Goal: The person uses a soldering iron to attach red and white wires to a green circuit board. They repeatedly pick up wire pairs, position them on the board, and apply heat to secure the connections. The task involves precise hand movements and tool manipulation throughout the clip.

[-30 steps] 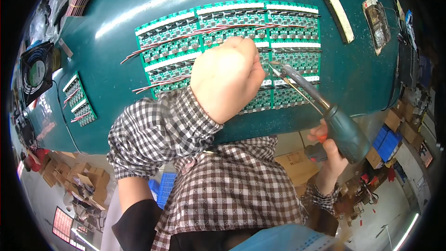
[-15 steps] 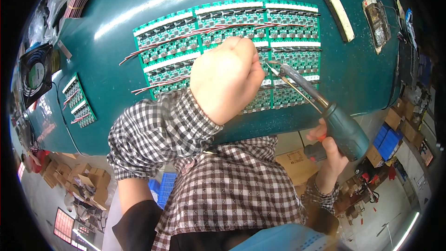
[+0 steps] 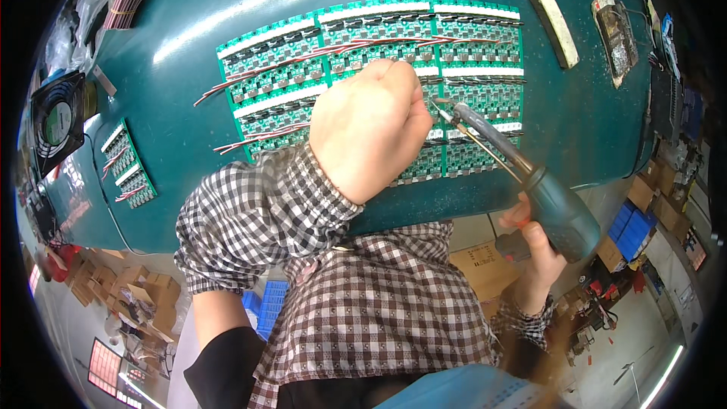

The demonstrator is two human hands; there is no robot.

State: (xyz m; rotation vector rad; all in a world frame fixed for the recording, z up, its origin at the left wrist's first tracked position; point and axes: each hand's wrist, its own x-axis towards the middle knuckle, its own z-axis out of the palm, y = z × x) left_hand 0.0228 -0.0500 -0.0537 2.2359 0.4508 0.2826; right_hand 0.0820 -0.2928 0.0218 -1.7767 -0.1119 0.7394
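A panel of green circuit boards [image 3: 485, 102] lies on the green-covered table, with white strips, dark leads and rows of small parts. My left hand [image 3: 371, 129] is closed over the panel's middle, knuckles up; the fingertips and anything pinched in them are hidden. My right hand [image 3: 544, 257] is wrapped around the grip of a dark green soldering gun [image 3: 562, 212]. Its metal barrel and thin feed tube point up-left, and the tip is over the boards just right of my left fingers. Red, white and black wires [image 3: 284, 67] run across the panel and stick out past its left edge.
A smaller board piece [image 3: 129, 167] with wires lies at the left, near a black fan [image 3: 59, 123]. Bundled wires [image 3: 123, 9] are at the upper left. A pale curved bar [image 3: 541, 7] and a worn metal block [image 3: 615, 38] lie at the upper right.
The soldering gun and my right hand have shifted very slightly left. My left hand stays in place over the boards.
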